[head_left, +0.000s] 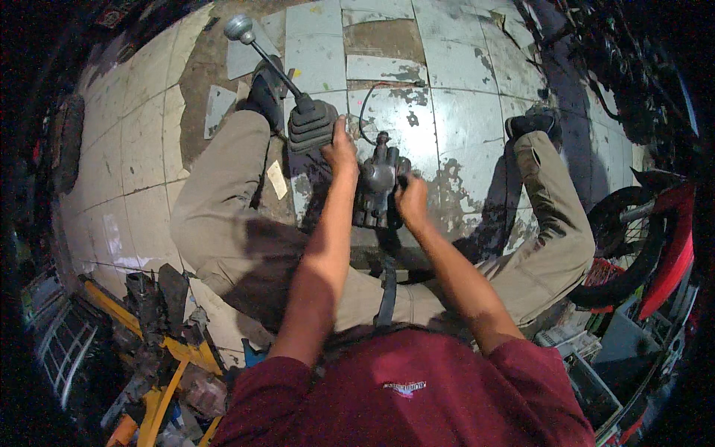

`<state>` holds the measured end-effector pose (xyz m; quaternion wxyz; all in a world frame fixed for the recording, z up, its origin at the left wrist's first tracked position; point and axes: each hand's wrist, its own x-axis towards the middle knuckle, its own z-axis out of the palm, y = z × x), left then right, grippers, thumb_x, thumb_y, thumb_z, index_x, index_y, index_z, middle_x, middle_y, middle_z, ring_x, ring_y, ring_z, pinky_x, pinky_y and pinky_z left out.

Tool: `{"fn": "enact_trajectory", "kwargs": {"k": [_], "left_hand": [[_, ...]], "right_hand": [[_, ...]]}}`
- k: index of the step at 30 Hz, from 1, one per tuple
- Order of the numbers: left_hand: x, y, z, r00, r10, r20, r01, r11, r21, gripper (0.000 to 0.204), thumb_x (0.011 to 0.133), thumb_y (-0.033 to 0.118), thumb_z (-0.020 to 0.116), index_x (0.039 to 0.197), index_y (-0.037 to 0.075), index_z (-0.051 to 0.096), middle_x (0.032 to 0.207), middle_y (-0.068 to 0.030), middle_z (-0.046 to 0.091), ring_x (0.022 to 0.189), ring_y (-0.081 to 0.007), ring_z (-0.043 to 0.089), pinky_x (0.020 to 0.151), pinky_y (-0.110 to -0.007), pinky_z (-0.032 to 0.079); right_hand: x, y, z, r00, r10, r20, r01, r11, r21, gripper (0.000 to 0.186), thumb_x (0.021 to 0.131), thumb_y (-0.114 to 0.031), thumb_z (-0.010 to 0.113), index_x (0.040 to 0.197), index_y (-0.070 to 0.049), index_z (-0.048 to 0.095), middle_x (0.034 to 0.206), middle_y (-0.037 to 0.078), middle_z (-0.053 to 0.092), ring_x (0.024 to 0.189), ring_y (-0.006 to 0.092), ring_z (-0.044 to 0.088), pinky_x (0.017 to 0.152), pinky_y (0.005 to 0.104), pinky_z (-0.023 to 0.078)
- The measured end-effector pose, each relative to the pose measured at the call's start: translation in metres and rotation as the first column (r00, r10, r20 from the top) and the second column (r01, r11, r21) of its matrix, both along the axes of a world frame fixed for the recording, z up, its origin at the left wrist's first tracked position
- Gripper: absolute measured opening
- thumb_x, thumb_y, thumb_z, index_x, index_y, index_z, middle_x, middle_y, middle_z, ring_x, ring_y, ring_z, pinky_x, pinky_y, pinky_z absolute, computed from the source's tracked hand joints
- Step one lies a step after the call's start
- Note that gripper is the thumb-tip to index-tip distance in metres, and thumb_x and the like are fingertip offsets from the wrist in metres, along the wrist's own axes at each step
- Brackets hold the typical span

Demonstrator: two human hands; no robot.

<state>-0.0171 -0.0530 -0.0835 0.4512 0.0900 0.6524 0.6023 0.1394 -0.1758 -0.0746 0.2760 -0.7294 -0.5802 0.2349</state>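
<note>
My left hand [340, 153] grips the right side of a ribbed rubber boot [310, 128], from which a metal lever [272, 61] rises at a slant to a round silver knob [238, 28]. Just right of it, a dark, greasy metal housing [378, 177] sits between my legs, with a thin black cable [362, 113] looping up from its top. My right hand [411, 195] is closed against the housing's right side, its fingertips partly hidden.
My legs and shoes frame the work on chipped floor tiles [469, 59]. Jumbled yellow and dark metal parts [175, 350] lie at lower left. A wheel [618, 201], a red panel [670, 246] and grey bins [596, 372] crowd the right. Loose tile pieces [223, 104] lie ahead.
</note>
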Motion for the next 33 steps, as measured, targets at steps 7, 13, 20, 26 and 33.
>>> {"fn": "enact_trajectory", "kwargs": {"k": [7, 13, 20, 26, 33], "left_hand": [[0.017, -0.002, 0.053, 0.998, -0.056, 0.041, 0.057, 0.998, -0.023, 0.03, 0.076, 0.024, 0.064, 0.058, 0.006, 0.047, 0.06, 0.0006, 0.049, 0.049, -0.0135, 0.041, 0.048, -0.03, 0.032], [0.013, 0.0, 0.037, 0.995, -0.036, 0.089, 0.041, 0.998, -0.054, 0.028, 0.076, 0.025, 0.064, 0.065, 0.002, 0.053, 0.065, -0.0012, 0.051, 0.058, -0.0164, 0.044, 0.057, -0.033, 0.037], [0.006, 0.0, -0.003, 1.0, -0.019, 0.005, 0.019, 0.998, -0.055, 0.025, 0.075, 0.023, 0.065, 0.08, 0.0, 0.057, 0.077, -0.0031, 0.056, 0.066, -0.0179, 0.049, 0.064, -0.034, 0.041], [0.015, 0.002, 0.034, 0.998, -0.006, 0.061, 0.009, 0.999, -0.049, 0.026, 0.076, 0.025, 0.064, 0.073, 0.0, 0.057, 0.072, -0.0025, 0.056, 0.064, -0.0182, 0.05, 0.063, -0.033, 0.042], [0.013, -0.002, 0.042, 0.998, -0.053, -0.041, 0.053, 0.999, -0.009, 0.035, 0.074, 0.034, 0.064, 0.059, 0.007, 0.048, 0.058, 0.0008, 0.043, 0.047, -0.0129, 0.035, 0.046, -0.031, 0.03]], "right_hand": [[0.01, 0.017, -0.013, 0.997, -0.022, 0.073, 0.023, 1.0, -0.02, 0.019, 0.064, 0.0, 0.057, 0.083, 0.005, 0.062, 0.077, 0.027, 0.055, 0.076, 0.043, 0.053, 0.07, 0.0481, 0.043], [0.012, 0.012, -0.01, 0.996, 0.053, 0.07, -0.049, 0.997, -0.065, 0.023, 0.063, 0.002, 0.056, 0.085, 0.005, 0.063, 0.079, 0.028, 0.055, 0.075, 0.0433, 0.054, 0.071, 0.0479, 0.044], [0.012, 0.005, -0.009, 0.999, 0.047, -0.001, -0.047, 0.999, 0.009, 0.021, 0.063, 0.004, 0.055, 0.083, 0.006, 0.062, 0.081, 0.027, 0.054, 0.075, 0.0431, 0.053, 0.068, 0.0462, 0.044], [0.007, 0.006, 0.002, 0.997, 0.067, 0.03, -0.067, 0.998, 0.002, 0.022, 0.063, 0.001, 0.057, 0.084, 0.008, 0.061, 0.076, 0.027, 0.053, 0.075, 0.0433, 0.052, 0.069, 0.0475, 0.043], [0.011, 0.026, -0.013, 1.0, 0.008, 0.016, -0.009, 0.998, 0.054, 0.019, 0.064, 0.003, 0.056, 0.082, 0.005, 0.061, 0.075, 0.027, 0.054, 0.077, 0.0432, 0.051, 0.07, 0.0488, 0.042]]}}
